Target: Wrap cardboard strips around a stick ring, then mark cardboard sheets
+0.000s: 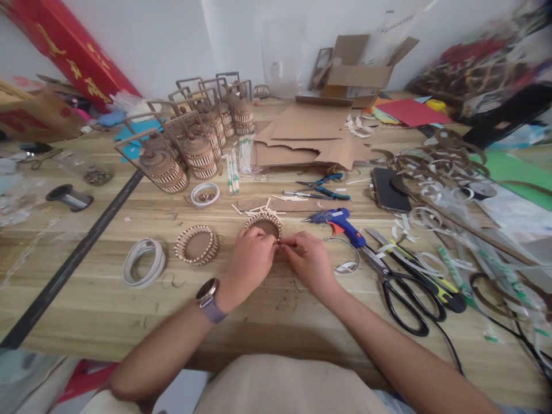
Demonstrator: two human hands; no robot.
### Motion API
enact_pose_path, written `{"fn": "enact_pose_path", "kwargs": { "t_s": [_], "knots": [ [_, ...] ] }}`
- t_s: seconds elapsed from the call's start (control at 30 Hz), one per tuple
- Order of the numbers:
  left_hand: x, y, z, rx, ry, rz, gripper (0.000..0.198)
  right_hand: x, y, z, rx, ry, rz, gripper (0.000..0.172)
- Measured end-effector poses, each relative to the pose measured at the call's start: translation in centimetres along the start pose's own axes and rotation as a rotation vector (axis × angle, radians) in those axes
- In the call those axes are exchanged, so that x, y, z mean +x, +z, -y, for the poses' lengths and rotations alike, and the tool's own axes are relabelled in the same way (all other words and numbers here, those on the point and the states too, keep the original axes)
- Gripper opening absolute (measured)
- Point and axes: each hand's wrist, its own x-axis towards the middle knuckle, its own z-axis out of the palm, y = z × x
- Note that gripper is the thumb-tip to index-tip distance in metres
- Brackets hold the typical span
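Near the middle of the table is a small round basket (269, 226) with a brown cardboard bottom and a ring of short pale sticks. My left hand (251, 260) is closed on its near edge. At the basket's lower right edge, my right hand (309, 260) pinches with thumb and fingertips, touching or almost touching the left fingertips. What lies in that pinch is too small to make out. Loose pale sticks (259, 211) are scattered just behind the basket. A second, similar basket (196, 246) stands to the left, apart from my hands.
A blue glue gun (338, 219), black-handled scissors (405, 293), a yellow utility knife (435, 282) and blue pliers (323, 185) lie to the right. White tape rolls (144, 263) are left. Several lidded baskets with tall handles (200, 152) stand behind, beside cardboard sheets (306, 121).
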Motion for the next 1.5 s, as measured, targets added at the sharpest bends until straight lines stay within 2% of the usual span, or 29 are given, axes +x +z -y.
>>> {"fn": "enact_pose_path", "kwargs": {
  "t_s": [0.27,0.67,0.83,0.9,1.07,1.23,1.5],
  "knots": [
    [-0.1,-0.3,-0.3,-0.004,-0.013,-0.002,0.016,-0.3,-0.3,0.0,-0.147,-0.083,-0.004,0.014],
    [-0.1,-0.5,-0.7,-0.006,-0.04,0.0,0.017,-1.0,-0.4,0.3,-0.291,-0.178,0.033,0.024],
    [-0.2,0.0,-0.5,-0.004,-0.047,-0.024,0.016,-0.5,-0.8,-0.2,-0.358,-0.173,0.049,0.039],
    [-0.3,0.1,-0.4,-0.002,-0.046,-0.032,0.016,0.0,-1.2,-0.4,-0.367,-0.208,0.092,0.041],
    [-0.8,-0.1,0.1,-0.006,0.021,-0.048,0.012,1.9,-2.0,-0.3,-0.356,-0.356,0.267,0.027],
    [-1.3,-0.4,0.9,0.025,0.052,-0.091,0.01,3.9,-2.3,-0.3,-0.36,-0.437,0.362,0.018],
    [-0.4,-1.0,2.2,-0.08,0.069,-0.008,0.013,5.8,-2.4,-0.5,-0.304,-0.546,0.464,0.014]
  ]
}}
